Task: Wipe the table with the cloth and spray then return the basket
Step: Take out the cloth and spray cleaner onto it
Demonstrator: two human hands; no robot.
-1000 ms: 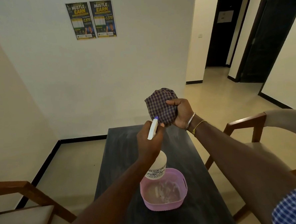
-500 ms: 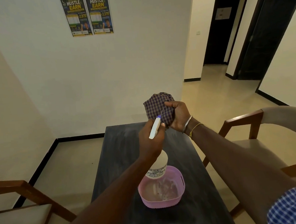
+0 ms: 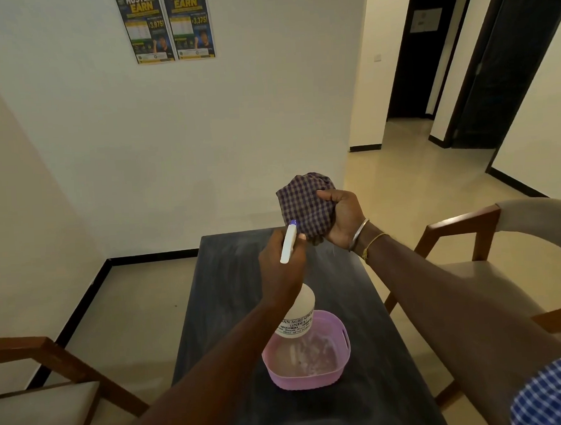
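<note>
Dark table [image 3: 231, 291], pink basket [image 3: 342, 359] on it, 2 chairs [image 3: 471, 233] flanking

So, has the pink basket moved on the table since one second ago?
No. The pink basket sits at the same spot on the dark table, slightly right of its middle; only the view shifted.

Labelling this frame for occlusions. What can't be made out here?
- Spray bottle, head view: neck and trigger hidden by the left hand; label text partly cut off by the forearm.
- Cloth: bunched in the right hand, its full shape hidden.
- Basket: contents blurred through the bottle base.
- Table: near edge hidden by both arms.
- Whether spray is leaving the nozzle: too fine to see.
</note>
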